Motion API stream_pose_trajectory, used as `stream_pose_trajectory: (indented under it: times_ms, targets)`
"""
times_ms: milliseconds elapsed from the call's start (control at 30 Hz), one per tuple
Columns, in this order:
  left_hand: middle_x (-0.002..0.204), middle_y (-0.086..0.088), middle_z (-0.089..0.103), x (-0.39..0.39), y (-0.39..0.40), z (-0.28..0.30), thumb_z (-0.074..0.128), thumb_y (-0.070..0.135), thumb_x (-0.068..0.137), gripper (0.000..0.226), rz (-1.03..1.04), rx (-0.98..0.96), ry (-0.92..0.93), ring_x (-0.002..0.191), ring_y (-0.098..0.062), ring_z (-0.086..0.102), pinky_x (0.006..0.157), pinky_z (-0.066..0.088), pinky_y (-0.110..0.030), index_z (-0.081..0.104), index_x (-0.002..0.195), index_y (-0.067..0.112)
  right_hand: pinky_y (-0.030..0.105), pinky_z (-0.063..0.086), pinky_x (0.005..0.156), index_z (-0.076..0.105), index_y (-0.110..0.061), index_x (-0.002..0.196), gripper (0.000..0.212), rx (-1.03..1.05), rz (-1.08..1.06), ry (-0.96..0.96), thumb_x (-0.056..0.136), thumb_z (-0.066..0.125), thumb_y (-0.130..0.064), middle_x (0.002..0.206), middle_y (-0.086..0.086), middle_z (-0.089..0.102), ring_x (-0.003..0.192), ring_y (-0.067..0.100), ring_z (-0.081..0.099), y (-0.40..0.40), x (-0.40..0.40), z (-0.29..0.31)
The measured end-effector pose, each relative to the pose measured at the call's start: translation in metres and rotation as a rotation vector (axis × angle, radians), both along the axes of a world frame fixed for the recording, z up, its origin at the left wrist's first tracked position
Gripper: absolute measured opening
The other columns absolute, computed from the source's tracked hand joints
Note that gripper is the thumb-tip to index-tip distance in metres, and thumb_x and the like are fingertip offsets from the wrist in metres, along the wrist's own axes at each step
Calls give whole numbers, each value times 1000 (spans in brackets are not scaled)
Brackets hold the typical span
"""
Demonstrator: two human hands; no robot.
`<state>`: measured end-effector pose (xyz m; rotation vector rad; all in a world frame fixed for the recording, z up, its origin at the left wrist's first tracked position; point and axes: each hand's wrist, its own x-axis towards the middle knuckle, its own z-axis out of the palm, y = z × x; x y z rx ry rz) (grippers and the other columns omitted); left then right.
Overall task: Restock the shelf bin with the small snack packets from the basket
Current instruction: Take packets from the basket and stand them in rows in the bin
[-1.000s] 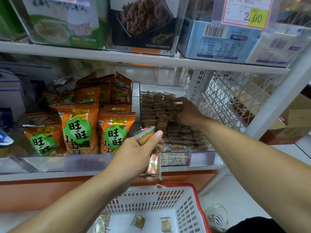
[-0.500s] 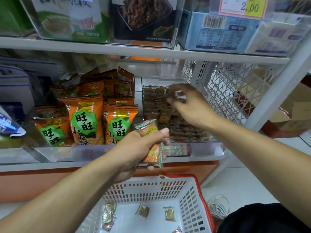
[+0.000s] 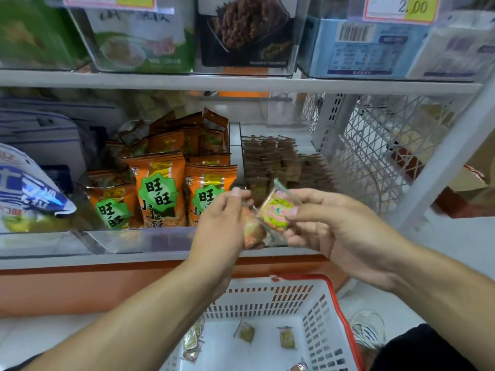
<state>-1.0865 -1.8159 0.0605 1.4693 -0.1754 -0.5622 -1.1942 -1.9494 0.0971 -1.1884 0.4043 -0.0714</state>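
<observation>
Both hands meet mid-frame, in front of the shelf edge. Left hand [image 3: 222, 223] grips a small stack of snack packets [image 3: 253, 228]. Right hand [image 3: 337, 231] pinches one packet [image 3: 276, 210] by thumb and fingers, touching the left hand's stack. Shelf bin [image 3: 284, 167] sits just behind, centre frame, with rows of brown packets. Orange snack bags [image 3: 158, 188] fill the bin left of it. White basket with red rim [image 3: 329, 317] is at lower centre, a few loose packets [image 3: 286, 337] on its bottom. Price tag [image 3: 400, 8] at upper right.
</observation>
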Motion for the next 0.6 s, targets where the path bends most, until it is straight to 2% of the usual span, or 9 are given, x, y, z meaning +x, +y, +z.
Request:
stream_pose_trajectory:
  times_ms: [67, 133, 200, 267, 400, 500, 600]
  targets:
    - [108, 3, 75, 0, -2, 2, 39, 32, 110, 35, 53, -48, -31, 87, -15, 72, 57, 56, -26, 72, 102, 33, 25, 59, 61, 68, -5, 113, 27, -61, 30, 52, 87, 68, 1, 94, 18, 73, 71, 20, 65, 15, 1, -11]
    - [104, 11, 76, -1, -4, 4, 40, 29, 110, 38, 55, -119, 33, 83, -11, 72, 53, 54, -23, 74, 96, 39, 29, 60, 70, 70, -8, 113, 23, -107, 15, 63, 90, 68, -2, 98, 12, 74, 77, 17, 65, 22, 3, -20]
    - [102, 10, 78, -1, -4, 4, 44, 19, 108, 42, 42, -214, 124, 85, -14, 74, 64, 61, -32, 77, 92, 38, 31, 60, 75, 73, -11, 112, 23, -98, 1, 80, 90, 71, -6, 99, 8, 74, 80, 14, 66, 22, 4, -25]
    - [106, 7, 78, 1, -2, 3, 44, 8, 106, 41, 30, -261, 158, 90, -19, 77, 79, 63, -40, 76, 103, 33, 30, 59, 76, 73, -13, 115, 28, -108, 7, 76, 87, 74, -10, 106, 11, 75, 86, 14, 68, 17, 4, -25]
    - [120, 6, 75, 4, 3, 7, 37, -4, 105, 43, -40, -313, 101, 109, -18, 73, 91, 61, -37, 65, 124, 23, 32, 60, 77, 68, -8, 117, 42, -27, 17, 59, 77, 78, -17, 108, 11, 76, 94, 16, 73, 8, 3, -19]
    - [120, 5, 76, 2, 6, 8, 39, 3, 106, 36, -115, -342, 36, 113, -17, 71, 97, 58, -38, 66, 124, 20, 35, 61, 80, 62, 0, 120, 47, 181, 23, 53, 76, 75, -9, 115, 19, 73, 101, 27, 73, 8, 4, -18]
    - [125, 7, 73, -2, 9, 4, 54, 9, 101, 28, -178, -361, -37, 118, -19, 69, 98, 54, -39, 69, 120, 23, 33, 61, 79, 60, 11, 125, 46, 381, -4, 20, 82, 66, -4, 121, 26, 69, 111, 36, 69, 11, 5, -18]
